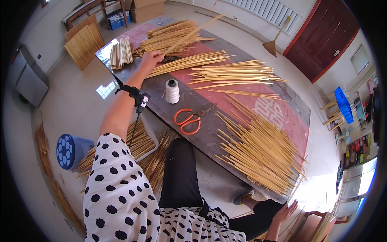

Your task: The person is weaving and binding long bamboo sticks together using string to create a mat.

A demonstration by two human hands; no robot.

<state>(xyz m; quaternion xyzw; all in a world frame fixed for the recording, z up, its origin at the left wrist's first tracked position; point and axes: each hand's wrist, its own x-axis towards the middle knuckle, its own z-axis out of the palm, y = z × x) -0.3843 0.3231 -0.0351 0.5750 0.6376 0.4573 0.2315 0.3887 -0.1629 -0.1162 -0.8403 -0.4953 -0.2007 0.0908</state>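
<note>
My left hand (151, 59) reaches to the far left of the table and is closed round the end of a long straw stalk (193, 33), which slants up to the right. Under it lie a loose pile of straw stalks (171, 34) and a row of peeled stalks (189, 62). A bundle of short cut stalks (121, 53) sits just left of the hand. Low at the right, by my knee, my right hand (284, 212) is held off the table with its fingers stretched out and nothing in them. Orange-handled scissors (188, 121) and a white thread cone (172, 92) are nearer me.
A large heap of stalks (262, 147) covers the table's right part, with another spread (238, 74) beyond it. More straw lies in a white-rimmed container (141, 141) below the table edge. A blue stool (72, 151) stands at the left.
</note>
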